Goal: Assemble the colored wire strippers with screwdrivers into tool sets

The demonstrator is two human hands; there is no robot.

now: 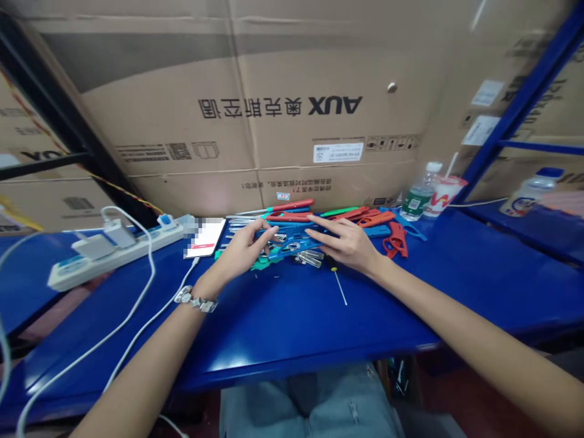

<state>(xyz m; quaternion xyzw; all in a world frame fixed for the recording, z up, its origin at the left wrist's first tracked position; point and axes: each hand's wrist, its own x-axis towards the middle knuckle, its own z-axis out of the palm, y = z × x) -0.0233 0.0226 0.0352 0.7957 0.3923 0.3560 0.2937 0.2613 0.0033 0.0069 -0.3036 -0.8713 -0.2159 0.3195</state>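
My left hand [245, 246], with a watch on its wrist, is over the left part of a pile of plastic and metal parts, thumb and fingers curved apart. My right hand [349, 244] reaches in from the right, its fingertips at a blue plastic part [298, 246] that lies between the hands. Whether either hand grips this part is too small to tell. Behind the fingers lie red handles [292, 216] with metal rods. Small silvery metal pieces [310, 258] and green parts [261, 263] lie below. A thin rod with a yellow end [340, 286] rests nearer on the blue table [292, 328].
A phone [208, 237] and a white power strip [123, 254] with cables are at the left. More red pieces [396, 240], a water bottle [420, 193] and a red-and-white cup [441, 196] stand or lie right. A large cardboard box [274, 73] rises behind.
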